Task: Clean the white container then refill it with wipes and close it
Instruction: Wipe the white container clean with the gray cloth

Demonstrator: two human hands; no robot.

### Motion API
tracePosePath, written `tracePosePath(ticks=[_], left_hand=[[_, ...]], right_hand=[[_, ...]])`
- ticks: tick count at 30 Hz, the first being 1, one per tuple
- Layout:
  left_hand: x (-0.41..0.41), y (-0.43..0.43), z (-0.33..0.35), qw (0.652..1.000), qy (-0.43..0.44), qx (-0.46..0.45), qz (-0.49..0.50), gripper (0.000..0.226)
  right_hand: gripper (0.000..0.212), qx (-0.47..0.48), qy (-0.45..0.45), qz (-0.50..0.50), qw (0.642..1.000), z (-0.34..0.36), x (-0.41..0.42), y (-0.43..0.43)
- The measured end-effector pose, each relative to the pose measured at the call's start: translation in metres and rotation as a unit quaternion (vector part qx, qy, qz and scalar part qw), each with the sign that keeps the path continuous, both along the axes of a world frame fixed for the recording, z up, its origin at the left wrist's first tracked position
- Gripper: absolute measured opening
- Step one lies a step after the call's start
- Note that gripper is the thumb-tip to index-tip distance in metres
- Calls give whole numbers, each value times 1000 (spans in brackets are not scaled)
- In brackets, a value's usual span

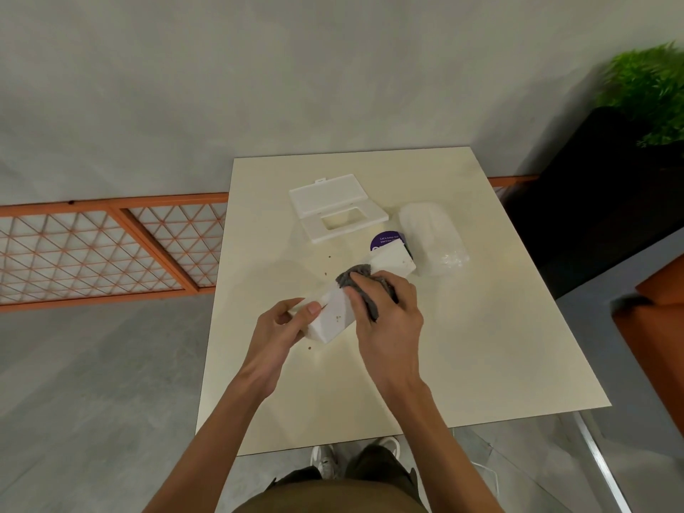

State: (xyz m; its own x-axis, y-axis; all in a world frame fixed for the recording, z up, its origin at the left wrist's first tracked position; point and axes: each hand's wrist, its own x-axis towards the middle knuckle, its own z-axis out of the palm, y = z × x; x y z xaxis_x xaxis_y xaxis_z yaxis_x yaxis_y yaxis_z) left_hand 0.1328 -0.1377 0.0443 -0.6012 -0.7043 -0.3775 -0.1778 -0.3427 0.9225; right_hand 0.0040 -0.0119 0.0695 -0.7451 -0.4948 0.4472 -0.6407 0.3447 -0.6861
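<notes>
The white container (388, 262) lies tilted on the cream table (481, 346), its near end lifted. My left hand (285, 323) grips that near end, thumb on the side wall, which carries small brown specks. My right hand (385, 309) presses a grey cloth (357, 274) into the container's middle. The white lid (333, 205), with a rectangular opening and its flap open, lies apart at the back. A clear pack of white wipes (431, 233) rests to the right of the container.
A purple round label (385, 240) shows behind the container. Small brown crumbs (325, 274) lie scattered on the table. A dark planter with a green plant (647, 90) stands at the right, an orange lattice panel (111, 249) at the left.
</notes>
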Motion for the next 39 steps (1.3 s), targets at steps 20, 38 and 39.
tracePosePath(ticks=[20, 38, 39], left_hand=[[3, 1, 9, 1000, 15, -9, 12, 73], [-2, 3, 17, 999, 29, -4, 16, 75], [-2, 3, 17, 1000, 26, -3, 18, 76]], right_hand=[[26, -14, 22, 6, 1000, 3, 0, -2], [28, 4, 93, 53, 994, 0, 11, 1], [26, 6, 82, 33, 996, 0, 5, 0]])
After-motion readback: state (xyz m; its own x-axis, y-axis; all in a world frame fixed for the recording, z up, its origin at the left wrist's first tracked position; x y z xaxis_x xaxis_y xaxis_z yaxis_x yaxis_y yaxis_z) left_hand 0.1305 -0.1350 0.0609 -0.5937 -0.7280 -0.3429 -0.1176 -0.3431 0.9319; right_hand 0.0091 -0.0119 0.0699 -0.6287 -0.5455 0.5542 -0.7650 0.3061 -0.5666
